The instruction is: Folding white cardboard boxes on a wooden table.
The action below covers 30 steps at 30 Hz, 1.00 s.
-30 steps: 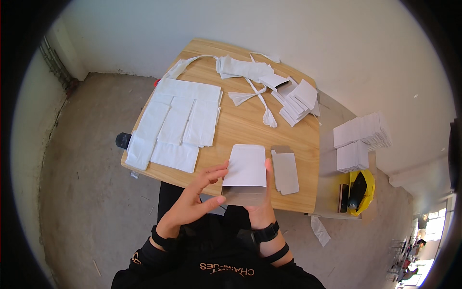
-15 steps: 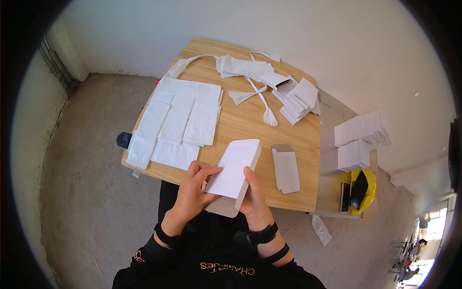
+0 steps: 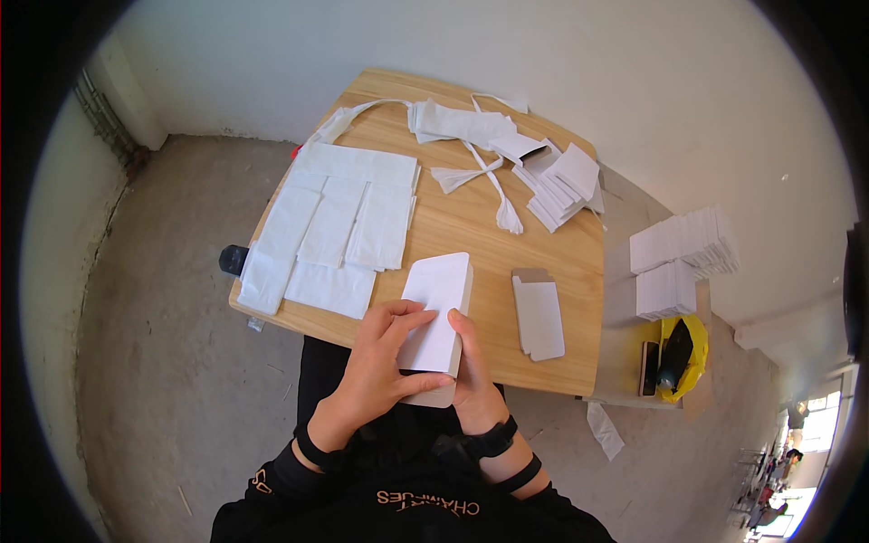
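Note:
A small white cardboard box (image 3: 440,282) is held between my two hands over the table's near edge. My left hand (image 3: 378,357) grips its left side, with fingers on the top face and the thumb across the flap (image 3: 433,396) at the near end. Around the right side, my right hand (image 3: 472,369) is closed, its thumb on the top edge and its other fingers mostly hidden beneath. To the right of the box lies a flat, folded white carton (image 3: 539,317) with a grey inner flap.
The wooden table (image 3: 453,231) carries white pouches (image 3: 330,226) at left, white strips (image 3: 484,172) and a pile of flat cartons (image 3: 557,185) at the back. On a low surface at right are stacked cartons (image 3: 665,291), a phone (image 3: 649,368) and a yellow bag (image 3: 695,357).
The box has turned more upright and shifted slightly left. My left thumb has moved across onto the near flap, and my right hand has come in closer.

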Motion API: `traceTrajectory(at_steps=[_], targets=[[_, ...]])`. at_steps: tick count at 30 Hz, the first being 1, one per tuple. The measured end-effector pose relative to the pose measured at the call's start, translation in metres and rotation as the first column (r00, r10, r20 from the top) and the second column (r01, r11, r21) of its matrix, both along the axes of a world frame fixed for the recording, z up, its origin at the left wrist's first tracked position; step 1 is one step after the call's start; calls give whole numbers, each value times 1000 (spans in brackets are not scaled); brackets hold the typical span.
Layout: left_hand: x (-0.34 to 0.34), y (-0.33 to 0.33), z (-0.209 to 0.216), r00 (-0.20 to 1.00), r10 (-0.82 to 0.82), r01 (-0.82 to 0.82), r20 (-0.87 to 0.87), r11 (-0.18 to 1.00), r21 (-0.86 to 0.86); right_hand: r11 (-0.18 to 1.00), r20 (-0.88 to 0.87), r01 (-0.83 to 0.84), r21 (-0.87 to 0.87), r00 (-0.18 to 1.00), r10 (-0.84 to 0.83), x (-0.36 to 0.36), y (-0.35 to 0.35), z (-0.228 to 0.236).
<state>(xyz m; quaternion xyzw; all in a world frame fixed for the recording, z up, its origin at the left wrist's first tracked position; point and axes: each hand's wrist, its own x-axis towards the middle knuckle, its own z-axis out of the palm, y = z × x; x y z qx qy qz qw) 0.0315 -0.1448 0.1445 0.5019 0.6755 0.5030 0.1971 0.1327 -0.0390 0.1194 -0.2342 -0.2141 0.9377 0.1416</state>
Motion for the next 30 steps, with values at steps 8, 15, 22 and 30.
traceTrajectory(at_steps=[8, 15, 22, 30], targets=[[-3, -4, 1, 995, -1, 3, -98, 1000, 17, 997, -50, -22, -80, 999, 18, 0, 4, -3], [2, -7, 5, 988, -59, 75, -145, 991, 111, 993, -136, -3, -115, 991, -12, 3, 11, -2], [-8, -2, -4, 974, -4, 55, -226, 974, 220, 996, -77, 0, -93, 997, -7, 3, 8, 3], [-2, 9, -4, 930, 185, -93, -318, 955, 282, 980, -109, 59, -188, 991, -81, -3, 4, -11]])
